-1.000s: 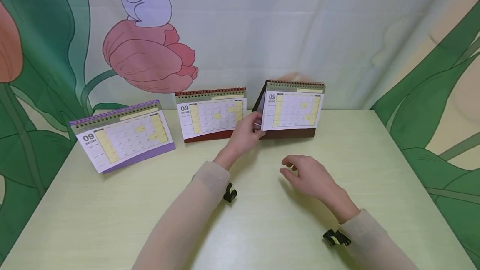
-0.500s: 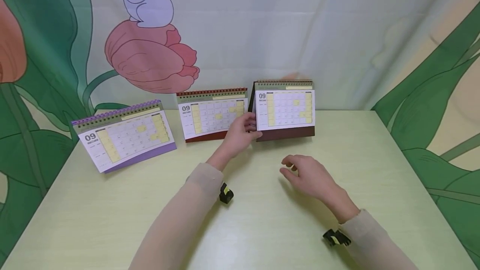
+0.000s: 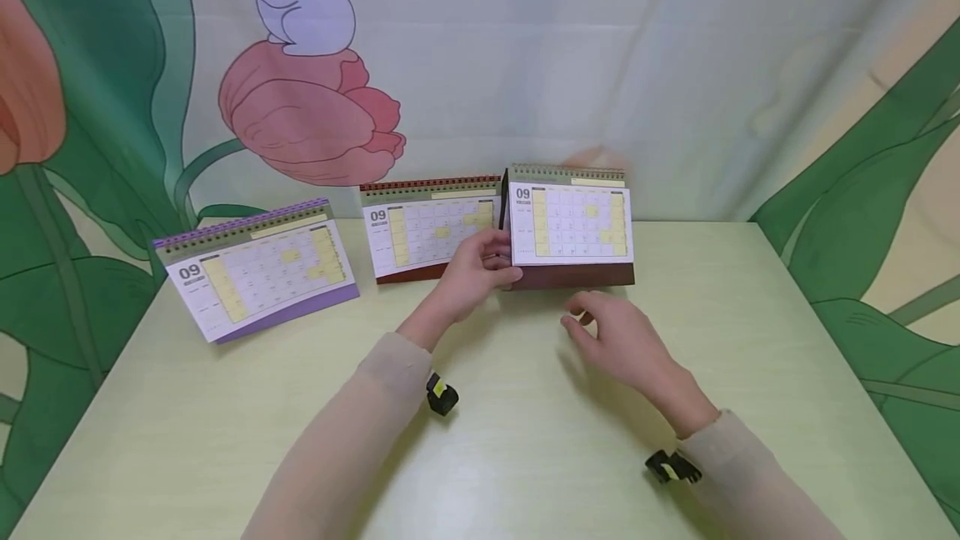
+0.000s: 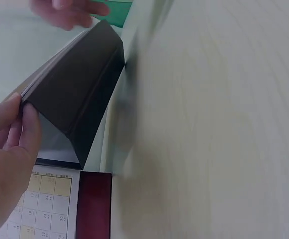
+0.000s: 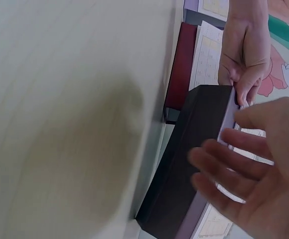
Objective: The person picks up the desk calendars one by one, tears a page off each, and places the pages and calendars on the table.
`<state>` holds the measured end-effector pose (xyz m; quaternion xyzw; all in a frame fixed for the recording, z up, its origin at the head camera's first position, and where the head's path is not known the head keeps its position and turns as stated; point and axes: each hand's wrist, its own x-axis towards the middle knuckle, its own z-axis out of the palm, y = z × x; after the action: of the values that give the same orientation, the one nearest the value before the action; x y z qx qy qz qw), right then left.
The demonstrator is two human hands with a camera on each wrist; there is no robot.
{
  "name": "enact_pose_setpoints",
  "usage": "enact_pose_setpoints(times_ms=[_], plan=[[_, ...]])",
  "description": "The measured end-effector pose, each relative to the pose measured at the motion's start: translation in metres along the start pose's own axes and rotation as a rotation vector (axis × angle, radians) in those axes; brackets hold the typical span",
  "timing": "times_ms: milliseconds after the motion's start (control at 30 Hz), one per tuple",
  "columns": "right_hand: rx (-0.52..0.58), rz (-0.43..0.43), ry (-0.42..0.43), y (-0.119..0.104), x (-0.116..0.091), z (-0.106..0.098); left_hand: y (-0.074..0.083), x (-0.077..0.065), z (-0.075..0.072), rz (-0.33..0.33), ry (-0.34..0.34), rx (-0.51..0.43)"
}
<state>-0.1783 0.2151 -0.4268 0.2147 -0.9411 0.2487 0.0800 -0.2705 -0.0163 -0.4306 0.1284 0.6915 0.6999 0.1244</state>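
A dark-brown desk calendar (image 3: 573, 227) with a white page marked 09 stands upright at the back of the table. My left hand (image 3: 471, 275) pinches its left edge between thumb and fingers, as the left wrist view confirms at the calendar's corner (image 4: 74, 74). Just in front of the same calendar, my right hand (image 3: 618, 333) hovers with loosely bent fingers and holds nothing. Close on the left stands a red desk calendar (image 3: 431, 232), its right edge overlapped by the brown one. Farther left, a purple desk calendar (image 3: 262, 277) stands at an angle.
The pale wooden table (image 3: 525, 457) stretches out in front of the calendars. Behind it hangs a printed curtain (image 3: 510, 57) with flowers and a white animal. A small black device (image 3: 442, 395) sits at my left cuff.
My left hand has shifted the brown calendar leftward, up to the red one's right edge, mostly in the first half second. The right hand has barely moved.
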Motion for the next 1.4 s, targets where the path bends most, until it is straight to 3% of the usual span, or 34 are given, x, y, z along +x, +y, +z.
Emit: enact_pose_setpoints(times_ms=[167, 300, 600, 767, 1100, 1400], plan=[[-0.02, -0.1, 0.199, -0.005, 0.005, -0.001, -0.003, -0.008, -0.002, 0.005, -0.014, 0.008], [-0.053, -0.146, 0.282, -0.008, 0.012, -0.001, -0.004, -0.014, -0.004, 0.015, -0.01, 0.021], [-0.119, -0.101, 0.258, -0.009, 0.019, 0.0, 0.001, -0.032, -0.003, 0.009, -0.075, -0.021], [-0.13, -0.097, 0.31, -0.009, 0.017, 0.0, 0.004, -0.038, -0.002, 0.037, -0.116, -0.024], [-0.146, -0.123, 0.404, -0.01, 0.012, 0.005, 0.005, -0.053, 0.007, 0.086, -0.131, -0.025], [-0.155, -0.146, 0.426, -0.014, 0.008, 0.005, 0.004, -0.058, 0.01, 0.111, -0.137, 0.002]])
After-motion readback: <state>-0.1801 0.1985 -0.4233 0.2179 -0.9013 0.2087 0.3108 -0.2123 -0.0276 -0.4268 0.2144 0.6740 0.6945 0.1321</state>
